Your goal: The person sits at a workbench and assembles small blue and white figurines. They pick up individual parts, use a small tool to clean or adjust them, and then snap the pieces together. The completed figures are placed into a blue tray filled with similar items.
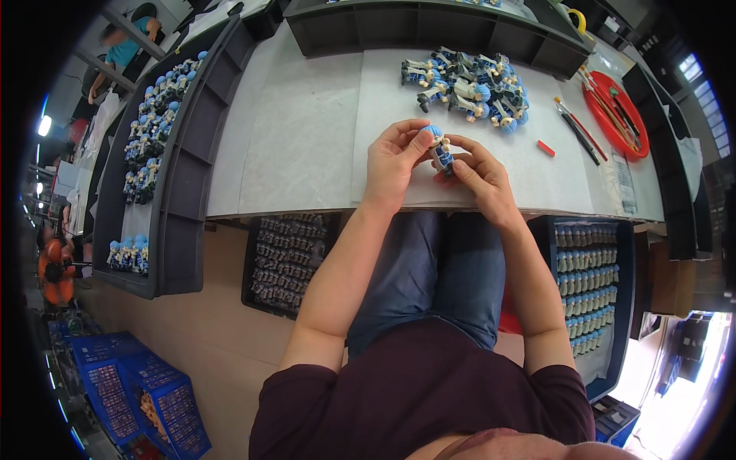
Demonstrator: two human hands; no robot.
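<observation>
Between my two hands, just above the table's near edge, is a small figurine point(441, 156) with light blue hair and a blue and white outfit. My left hand point(396, 159) pinches its head between thumb and fingers. Fingers of my right hand point(481, 175) close round its lower part, near the feet. The figurine stands roughly upright, tilted slightly, with part of it covered by my fingers. Beyond my hands, a loose heap of similar figurines point(469, 90) lies on the white table point(299, 123).
A dark tray of figurines point(220, 100) stands at left, another dark tray point(414, 29) along the back. On the right are a short red block point(545, 148), brushes point(580, 135) and a red dish point(638, 146). Trays of figurines point(285, 261) point(586, 280) flank my legs. Blue crates point(138, 383) sit lower left.
</observation>
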